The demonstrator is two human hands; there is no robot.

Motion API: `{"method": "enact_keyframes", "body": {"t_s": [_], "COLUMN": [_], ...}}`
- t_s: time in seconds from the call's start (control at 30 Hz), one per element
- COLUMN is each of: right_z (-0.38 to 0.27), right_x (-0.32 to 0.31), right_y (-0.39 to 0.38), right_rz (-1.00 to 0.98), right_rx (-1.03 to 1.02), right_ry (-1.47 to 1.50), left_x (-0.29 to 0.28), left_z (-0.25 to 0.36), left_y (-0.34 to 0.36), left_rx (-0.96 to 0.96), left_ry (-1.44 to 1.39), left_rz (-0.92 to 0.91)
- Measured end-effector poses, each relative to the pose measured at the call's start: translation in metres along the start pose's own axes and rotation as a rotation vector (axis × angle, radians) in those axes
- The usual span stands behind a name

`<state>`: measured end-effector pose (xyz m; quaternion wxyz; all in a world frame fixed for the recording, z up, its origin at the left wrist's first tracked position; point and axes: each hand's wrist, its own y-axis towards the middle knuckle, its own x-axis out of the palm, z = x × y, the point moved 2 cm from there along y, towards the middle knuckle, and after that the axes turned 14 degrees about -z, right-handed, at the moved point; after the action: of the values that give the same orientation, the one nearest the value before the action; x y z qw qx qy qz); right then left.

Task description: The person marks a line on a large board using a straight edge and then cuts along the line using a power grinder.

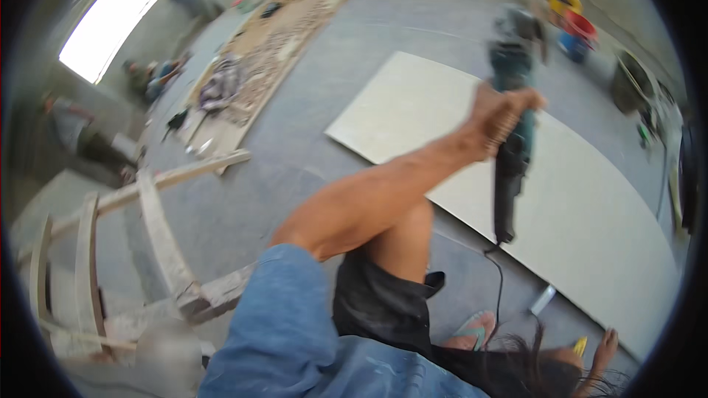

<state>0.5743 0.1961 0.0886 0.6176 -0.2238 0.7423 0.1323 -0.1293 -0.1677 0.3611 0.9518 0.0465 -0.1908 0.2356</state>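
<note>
Blue sleeve [284, 317] nearest, bottom centre-left. Left hand [504, 112]: fingers wrapped round corded power tool [511, 184], upper right, over pale panel [590, 214]. Right hand [605, 348], lower right: can't tell finger state. Slack cord [501, 284] could snag sandalled foot [476, 330]; slipping grip could chip panel.

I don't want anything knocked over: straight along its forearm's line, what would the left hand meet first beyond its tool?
Probably the red-and-blue bucket: the left hand grips the power tool and points across the pale board towards it. Depth is unclear, so the board might come first.
</note>
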Motion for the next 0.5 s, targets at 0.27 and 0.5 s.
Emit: {"method": "enact_keyframes", "body": {"t_s": [0.27,0.5], "right_z": [-0.020,0.008], "right_x": [0.023,0.045], "right_y": [-0.240,-0.335], "right_rz": [0.241,0.381], "right_rx": [0.770,0.979], "right_ry": [0.170,0.358], "left_x": [-0.045,-0.008], "left_z": [-0.008,-0.028], "left_y": [-0.004,-0.003], "left_rx": [-0.100,-0.293], "left_ry": [-0.130,-0.080], "left_rz": [-0.061,-0.166]}}
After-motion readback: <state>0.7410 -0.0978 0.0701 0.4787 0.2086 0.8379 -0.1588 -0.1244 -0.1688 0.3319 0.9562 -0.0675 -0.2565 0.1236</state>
